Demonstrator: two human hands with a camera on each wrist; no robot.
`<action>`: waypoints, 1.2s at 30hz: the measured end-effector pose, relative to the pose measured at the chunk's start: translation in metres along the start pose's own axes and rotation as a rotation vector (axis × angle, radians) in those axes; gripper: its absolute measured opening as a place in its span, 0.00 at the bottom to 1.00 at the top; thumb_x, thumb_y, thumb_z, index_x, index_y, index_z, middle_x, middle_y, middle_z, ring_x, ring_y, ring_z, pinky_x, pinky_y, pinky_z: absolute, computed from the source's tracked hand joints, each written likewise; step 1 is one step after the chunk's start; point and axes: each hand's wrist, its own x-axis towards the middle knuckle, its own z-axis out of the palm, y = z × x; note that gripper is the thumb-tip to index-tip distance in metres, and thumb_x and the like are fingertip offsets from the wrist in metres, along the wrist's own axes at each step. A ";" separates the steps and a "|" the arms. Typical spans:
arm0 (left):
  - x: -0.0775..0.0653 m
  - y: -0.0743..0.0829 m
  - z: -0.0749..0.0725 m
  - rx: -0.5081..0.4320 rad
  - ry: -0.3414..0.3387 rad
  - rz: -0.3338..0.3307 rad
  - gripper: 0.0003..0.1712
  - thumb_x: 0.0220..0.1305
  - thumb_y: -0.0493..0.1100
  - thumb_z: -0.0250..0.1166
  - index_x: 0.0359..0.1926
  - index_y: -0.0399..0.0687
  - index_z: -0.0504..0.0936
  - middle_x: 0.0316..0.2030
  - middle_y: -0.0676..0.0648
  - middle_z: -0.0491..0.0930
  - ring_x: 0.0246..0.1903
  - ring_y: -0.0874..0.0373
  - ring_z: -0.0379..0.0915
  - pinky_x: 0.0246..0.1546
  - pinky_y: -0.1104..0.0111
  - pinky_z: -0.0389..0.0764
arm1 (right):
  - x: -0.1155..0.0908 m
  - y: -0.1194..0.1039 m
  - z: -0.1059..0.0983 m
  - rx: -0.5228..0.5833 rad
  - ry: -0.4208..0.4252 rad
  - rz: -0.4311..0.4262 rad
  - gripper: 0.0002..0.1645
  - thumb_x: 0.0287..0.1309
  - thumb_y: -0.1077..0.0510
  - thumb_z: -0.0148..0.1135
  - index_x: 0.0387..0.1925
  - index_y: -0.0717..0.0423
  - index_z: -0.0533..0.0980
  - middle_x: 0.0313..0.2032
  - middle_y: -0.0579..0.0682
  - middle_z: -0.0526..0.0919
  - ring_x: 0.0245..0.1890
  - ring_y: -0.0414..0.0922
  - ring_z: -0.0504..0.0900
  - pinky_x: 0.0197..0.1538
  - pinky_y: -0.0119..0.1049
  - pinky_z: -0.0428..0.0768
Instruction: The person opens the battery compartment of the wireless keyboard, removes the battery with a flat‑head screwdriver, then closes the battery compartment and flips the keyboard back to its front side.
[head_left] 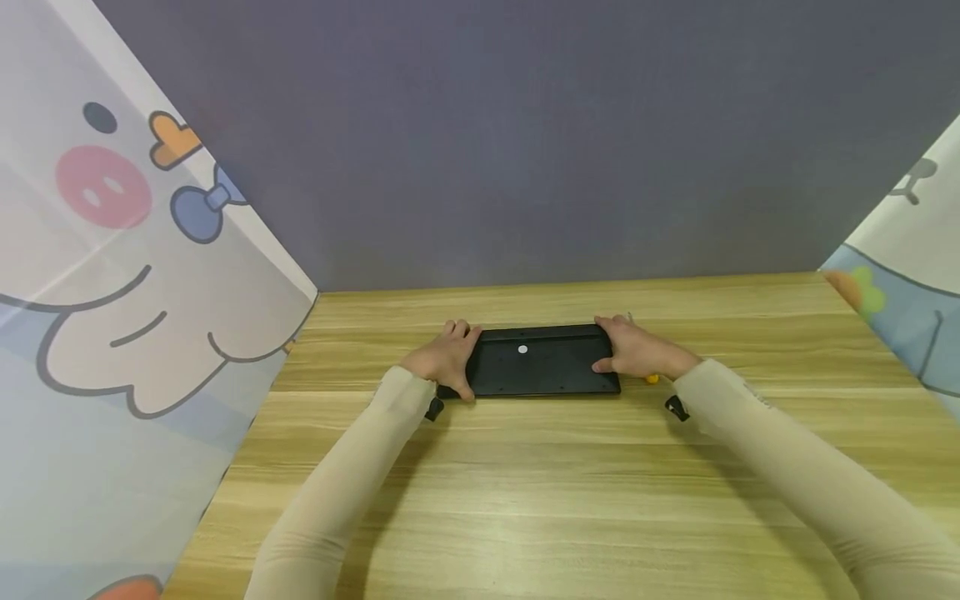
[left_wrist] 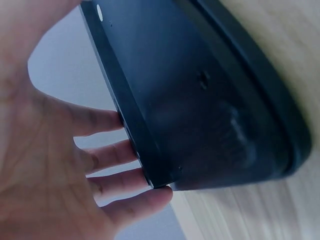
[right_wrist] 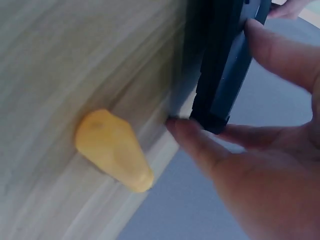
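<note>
Off the table's (head_left: 540,500) left side we've got the pale cartoon backdrop (head_left: 187,292). Now in from there, over the table's far half, and here's the left hand (head_left: 446,361): fingers spread along the far edge of a black board (head_left: 551,367), thumb across at the near edge, gripping that end between them.

And the board itself! It's on the table's far half, a touch left of the table's middle, probably a keyboard showing us its underside, with a white sticker (head_left: 522,349) up there. We can't tell whether all of it touches the table. We'd call it stiff moulded plastic, light for its length, unlikely to bend or bruise. Those smooth faces could slide under dry fingertips, though, so we like a hold at both short ends, thumb and fingers over the rims, keeping the weight level.

Across to the right hand (head_left: 637,346), also over the table's far half: thumb on one face, fingers round the edge, pinching the board's other end. And just past the table's middle, on its right, a small yellow piece (right_wrist: 114,150) lies on the wood, apart from that hand's fingertips.
</note>
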 end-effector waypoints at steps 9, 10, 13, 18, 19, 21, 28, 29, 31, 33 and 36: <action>0.002 0.000 0.000 0.000 -0.006 0.005 0.73 0.35 0.65 0.77 0.74 0.44 0.45 0.65 0.42 0.51 0.61 0.48 0.49 0.56 0.60 0.67 | 0.002 0.001 0.008 -0.075 0.009 -0.042 0.49 0.57 0.54 0.67 0.69 0.71 0.52 0.60 0.71 0.59 0.59 0.64 0.62 0.57 0.57 0.65; 0.002 -0.001 0.000 0.001 -0.006 0.004 0.73 0.35 0.65 0.77 0.74 0.44 0.45 0.65 0.42 0.51 0.61 0.48 0.49 0.56 0.60 0.67 | 0.002 0.000 0.008 -0.079 0.011 -0.045 0.49 0.57 0.53 0.67 0.69 0.72 0.52 0.60 0.70 0.58 0.60 0.64 0.61 0.58 0.57 0.65; 0.002 0.000 0.000 -0.002 -0.002 0.005 0.73 0.35 0.65 0.78 0.74 0.43 0.45 0.65 0.41 0.52 0.61 0.48 0.49 0.56 0.60 0.66 | 0.000 -0.003 0.009 -0.080 0.020 -0.042 0.50 0.56 0.53 0.68 0.69 0.71 0.51 0.64 0.69 0.54 0.63 0.64 0.56 0.59 0.58 0.62; 0.002 0.001 -0.001 -0.009 0.001 0.000 0.72 0.35 0.64 0.78 0.74 0.43 0.46 0.64 0.42 0.52 0.60 0.49 0.50 0.57 0.60 0.66 | -0.002 -0.009 0.011 -0.106 0.040 -0.056 0.47 0.59 0.58 0.65 0.69 0.71 0.51 0.68 0.66 0.49 0.67 0.64 0.47 0.62 0.60 0.56; 0.002 0.001 -0.001 -0.008 0.000 -0.002 0.72 0.36 0.64 0.78 0.74 0.43 0.46 0.64 0.42 0.53 0.60 0.49 0.50 0.56 0.60 0.66 | -0.002 -0.010 0.012 -0.113 0.042 -0.061 0.46 0.59 0.59 0.64 0.69 0.71 0.50 0.68 0.66 0.49 0.67 0.64 0.47 0.62 0.60 0.56; 0.002 0.002 -0.001 -0.014 0.002 -0.005 0.72 0.36 0.64 0.78 0.74 0.43 0.46 0.64 0.42 0.53 0.60 0.49 0.50 0.57 0.61 0.65 | -0.001 -0.011 0.012 -0.115 0.040 -0.062 0.45 0.60 0.60 0.63 0.69 0.72 0.50 0.69 0.67 0.48 0.67 0.64 0.47 0.62 0.60 0.55; 0.006 0.001 0.000 -0.071 0.005 0.010 0.70 0.39 0.61 0.78 0.74 0.42 0.45 0.65 0.41 0.50 0.62 0.48 0.47 0.57 0.59 0.66 | -0.001 -0.008 0.012 -0.107 0.021 -0.032 0.45 0.61 0.62 0.61 0.70 0.72 0.47 0.69 0.67 0.45 0.68 0.64 0.45 0.63 0.59 0.55; 0.006 0.000 0.001 -0.084 0.001 0.011 0.70 0.40 0.61 0.77 0.74 0.42 0.44 0.66 0.42 0.48 0.63 0.48 0.46 0.57 0.59 0.66 | 0.000 -0.008 0.012 -0.104 0.016 -0.027 0.45 0.62 0.62 0.61 0.70 0.72 0.47 0.69 0.67 0.45 0.68 0.64 0.44 0.63 0.59 0.56; 0.005 -0.003 0.002 -0.120 -0.004 0.015 0.70 0.41 0.61 0.77 0.74 0.42 0.42 0.68 0.42 0.45 0.65 0.48 0.44 0.57 0.59 0.66 | -0.001 -0.009 0.011 -0.098 0.007 -0.016 0.45 0.62 0.62 0.61 0.70 0.72 0.47 0.70 0.67 0.44 0.68 0.64 0.44 0.63 0.59 0.56; 0.004 -0.007 0.004 -0.163 -0.005 0.020 0.69 0.43 0.61 0.76 0.74 0.43 0.42 0.70 0.43 0.43 0.67 0.49 0.41 0.59 0.58 0.65 | -0.001 -0.009 0.010 -0.092 -0.001 -0.008 0.45 0.62 0.62 0.60 0.70 0.71 0.46 0.70 0.67 0.43 0.68 0.64 0.43 0.63 0.59 0.55; 0.001 -0.013 0.005 -0.222 -0.001 0.030 0.69 0.44 0.60 0.76 0.74 0.43 0.41 0.72 0.43 0.40 0.69 0.49 0.36 0.61 0.56 0.61 | -0.001 -0.010 0.010 -0.085 -0.006 -0.004 0.45 0.62 0.62 0.60 0.70 0.72 0.46 0.70 0.67 0.43 0.68 0.65 0.42 0.63 0.60 0.55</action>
